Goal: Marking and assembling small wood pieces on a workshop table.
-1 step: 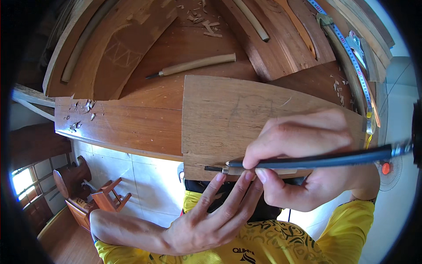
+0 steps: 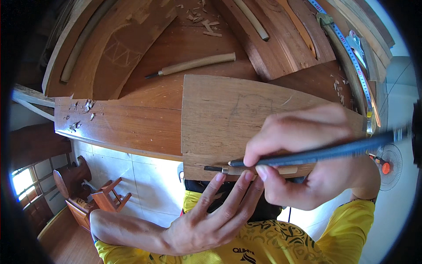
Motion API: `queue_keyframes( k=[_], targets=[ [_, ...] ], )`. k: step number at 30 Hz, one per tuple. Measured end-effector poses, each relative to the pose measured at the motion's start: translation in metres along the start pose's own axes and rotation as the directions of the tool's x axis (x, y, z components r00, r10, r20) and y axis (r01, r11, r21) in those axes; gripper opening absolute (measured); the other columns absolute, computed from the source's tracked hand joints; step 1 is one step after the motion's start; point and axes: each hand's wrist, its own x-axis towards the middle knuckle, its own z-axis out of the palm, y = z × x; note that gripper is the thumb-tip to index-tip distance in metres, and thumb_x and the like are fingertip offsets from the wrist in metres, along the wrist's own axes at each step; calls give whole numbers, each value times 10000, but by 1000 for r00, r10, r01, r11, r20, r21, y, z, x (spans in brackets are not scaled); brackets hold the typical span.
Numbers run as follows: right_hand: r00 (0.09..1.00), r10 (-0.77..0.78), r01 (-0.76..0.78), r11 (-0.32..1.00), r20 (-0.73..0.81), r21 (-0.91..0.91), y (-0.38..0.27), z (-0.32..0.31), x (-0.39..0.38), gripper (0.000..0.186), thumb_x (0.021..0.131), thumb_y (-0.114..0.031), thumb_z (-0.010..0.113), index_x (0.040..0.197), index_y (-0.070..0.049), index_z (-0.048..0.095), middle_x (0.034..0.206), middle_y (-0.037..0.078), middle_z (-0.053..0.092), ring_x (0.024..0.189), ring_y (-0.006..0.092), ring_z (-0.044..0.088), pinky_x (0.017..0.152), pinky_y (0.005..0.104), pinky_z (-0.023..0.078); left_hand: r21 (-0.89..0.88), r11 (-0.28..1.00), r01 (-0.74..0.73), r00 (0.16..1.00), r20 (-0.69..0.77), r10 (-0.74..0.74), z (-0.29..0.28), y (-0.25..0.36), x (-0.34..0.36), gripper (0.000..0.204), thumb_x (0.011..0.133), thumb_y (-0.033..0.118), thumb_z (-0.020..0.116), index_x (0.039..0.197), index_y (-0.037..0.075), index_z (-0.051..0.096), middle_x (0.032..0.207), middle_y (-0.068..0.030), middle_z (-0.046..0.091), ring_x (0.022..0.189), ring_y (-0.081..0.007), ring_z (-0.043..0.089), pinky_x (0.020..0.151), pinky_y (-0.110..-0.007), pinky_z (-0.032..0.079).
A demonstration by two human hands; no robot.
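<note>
My right hand [image 2: 303, 154] is closed around a dark blue pencil [image 2: 325, 153], its tip touching or just above the wooden board [image 2: 211, 119] near its front edge. A small chisel [image 2: 213, 168] with a pale wooden handle lies along that edge, just below the pencil tip. My left hand [image 2: 215, 215] has its fingers stretched out and apart, the fingertips resting on the chisel's handle. The left thumb is hidden. Faint pencil lines show on the board, and my right hand covers part of its surface.
A second chisel [image 2: 193, 64] lies behind the board on the brown table [image 2: 136, 127]. Curved carved wood pieces [image 2: 123, 48] stand at the back, with shavings [image 2: 211, 28] between them. A measuring tape [image 2: 351, 55] runs along the right. Stool [image 2: 105, 196] at left; fan [image 2: 387, 167] at right.
The rear end of the pencil has swung up and away from me, steepening its slant, and looks blurred. My right hand has tilted slightly; the left hand stays in place.
</note>
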Motion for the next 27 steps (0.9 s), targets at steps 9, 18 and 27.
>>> queue_keyframes(
  k=[9,18,27],
  targets=[
    [995,57,-57,998,85,-11,6,-2,11,119,808,-61,761,917,-49,715,815,56,736,656,207,729,604,294,584,5,1000,1,999,-32,-1,-1,-1,-2,473,918,284,593,1323,88,739,1396,-61,626,1454,-256,535,1217,-541,466],
    [997,-1,3,1000,75,-26,3,-1,15,114,792,-68,754,897,-68,709,798,60,726,640,215,712,580,305,580,-21,1000,-16,1000,0,16,-2,-2,-1,482,908,312,590,1308,83,731,1379,-78,624,1475,-268,519,1225,-565,450],
    [990,31,-25,999,138,-46,2,-6,15,119,788,-52,753,893,-57,699,794,64,722,642,219,712,583,305,578,8,1000,-18,1000,-18,18,0,-1,-1,445,918,300,597,1280,85,740,1377,-70,620,1459,-265,532,1221,-561,459]
  ],
)
